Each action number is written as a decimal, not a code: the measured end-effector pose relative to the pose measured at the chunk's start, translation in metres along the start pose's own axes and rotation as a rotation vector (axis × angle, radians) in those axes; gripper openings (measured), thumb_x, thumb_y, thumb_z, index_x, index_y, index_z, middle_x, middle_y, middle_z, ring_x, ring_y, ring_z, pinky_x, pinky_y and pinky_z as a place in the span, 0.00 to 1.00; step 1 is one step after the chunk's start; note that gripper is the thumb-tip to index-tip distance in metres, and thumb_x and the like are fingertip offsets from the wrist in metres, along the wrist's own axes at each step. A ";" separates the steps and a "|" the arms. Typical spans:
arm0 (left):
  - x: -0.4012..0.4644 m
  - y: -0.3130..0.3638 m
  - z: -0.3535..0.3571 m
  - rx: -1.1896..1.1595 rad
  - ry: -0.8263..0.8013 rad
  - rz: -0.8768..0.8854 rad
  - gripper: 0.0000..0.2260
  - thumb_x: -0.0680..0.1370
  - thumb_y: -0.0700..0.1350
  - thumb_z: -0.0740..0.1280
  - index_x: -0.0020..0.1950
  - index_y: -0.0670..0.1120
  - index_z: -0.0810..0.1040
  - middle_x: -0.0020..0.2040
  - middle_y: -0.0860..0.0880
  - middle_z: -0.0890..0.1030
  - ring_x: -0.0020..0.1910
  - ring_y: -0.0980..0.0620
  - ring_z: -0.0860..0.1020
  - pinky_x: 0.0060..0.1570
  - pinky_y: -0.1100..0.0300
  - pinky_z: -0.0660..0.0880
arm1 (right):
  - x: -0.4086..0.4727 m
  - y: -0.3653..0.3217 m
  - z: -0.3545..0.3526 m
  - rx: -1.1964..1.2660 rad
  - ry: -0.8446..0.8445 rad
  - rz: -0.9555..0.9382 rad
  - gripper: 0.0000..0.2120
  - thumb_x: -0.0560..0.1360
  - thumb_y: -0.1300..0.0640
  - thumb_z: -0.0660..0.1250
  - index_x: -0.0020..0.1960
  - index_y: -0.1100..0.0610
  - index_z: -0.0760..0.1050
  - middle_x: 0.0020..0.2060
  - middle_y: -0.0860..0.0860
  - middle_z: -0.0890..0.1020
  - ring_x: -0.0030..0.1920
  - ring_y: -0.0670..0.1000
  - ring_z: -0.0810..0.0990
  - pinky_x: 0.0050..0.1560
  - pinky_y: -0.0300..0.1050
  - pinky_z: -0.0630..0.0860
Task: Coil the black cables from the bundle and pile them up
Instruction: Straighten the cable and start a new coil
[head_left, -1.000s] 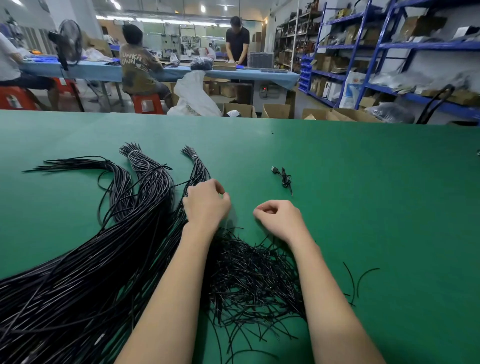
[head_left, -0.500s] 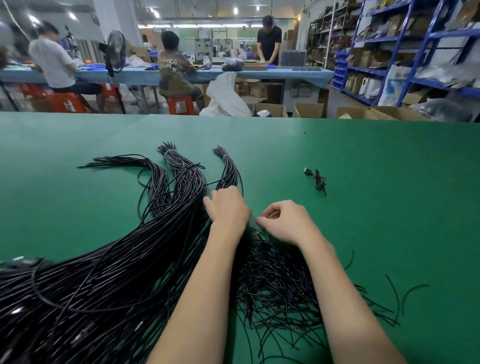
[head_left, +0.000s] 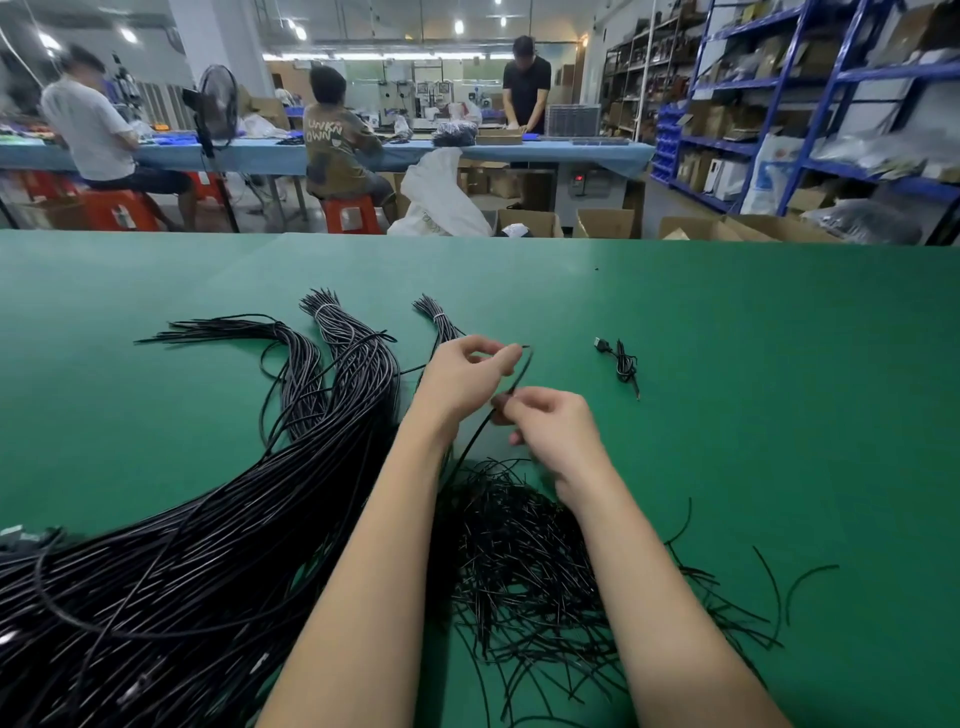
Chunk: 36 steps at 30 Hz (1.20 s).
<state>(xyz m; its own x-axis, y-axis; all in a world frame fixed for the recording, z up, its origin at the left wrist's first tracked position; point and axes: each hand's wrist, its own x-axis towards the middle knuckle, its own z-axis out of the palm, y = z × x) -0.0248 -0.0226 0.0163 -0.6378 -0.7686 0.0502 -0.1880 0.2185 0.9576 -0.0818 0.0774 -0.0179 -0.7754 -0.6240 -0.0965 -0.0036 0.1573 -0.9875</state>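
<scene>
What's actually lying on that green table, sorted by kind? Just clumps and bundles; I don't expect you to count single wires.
Long black cable bundles fanned out at left: 3, ends at and
Heaps of short black wire ties: 1
Small finished black cable coils with a plug: 1
Single black cables held up between both hands: 1
Total: 6

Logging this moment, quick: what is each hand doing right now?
Left hand: pinching the raised end of one black cable.
Right hand: fingers curled on the same cable lower down.
</scene>
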 end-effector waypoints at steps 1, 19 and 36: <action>-0.001 0.001 -0.002 0.055 -0.073 -0.012 0.10 0.78 0.53 0.70 0.49 0.47 0.83 0.43 0.51 0.84 0.35 0.57 0.74 0.33 0.66 0.70 | 0.001 -0.001 -0.005 0.089 0.063 0.020 0.07 0.78 0.54 0.72 0.53 0.56 0.83 0.35 0.45 0.85 0.28 0.43 0.74 0.23 0.32 0.64; -0.005 0.011 -0.014 0.332 -0.513 0.113 0.06 0.80 0.51 0.70 0.48 0.50 0.81 0.32 0.56 0.81 0.31 0.56 0.77 0.33 0.67 0.71 | 0.009 0.005 -0.073 -0.498 0.352 -0.340 0.07 0.76 0.41 0.71 0.49 0.41 0.85 0.43 0.37 0.85 0.48 0.44 0.83 0.46 0.42 0.76; 0.002 0.010 0.001 0.498 0.222 0.463 0.05 0.77 0.56 0.71 0.49 0.56 0.83 0.44 0.53 0.77 0.47 0.51 0.76 0.43 0.56 0.73 | 0.003 -0.004 -0.099 -0.091 0.143 -0.453 0.04 0.80 0.51 0.70 0.50 0.45 0.84 0.30 0.51 0.82 0.38 0.50 0.79 0.37 0.38 0.72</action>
<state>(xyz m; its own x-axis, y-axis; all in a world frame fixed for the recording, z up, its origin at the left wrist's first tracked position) -0.0290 -0.0217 0.0261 -0.5774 -0.6235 0.5272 -0.2878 0.7596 0.5832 -0.1461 0.1506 -0.0017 -0.7620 -0.5349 0.3649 -0.4112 -0.0356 -0.9109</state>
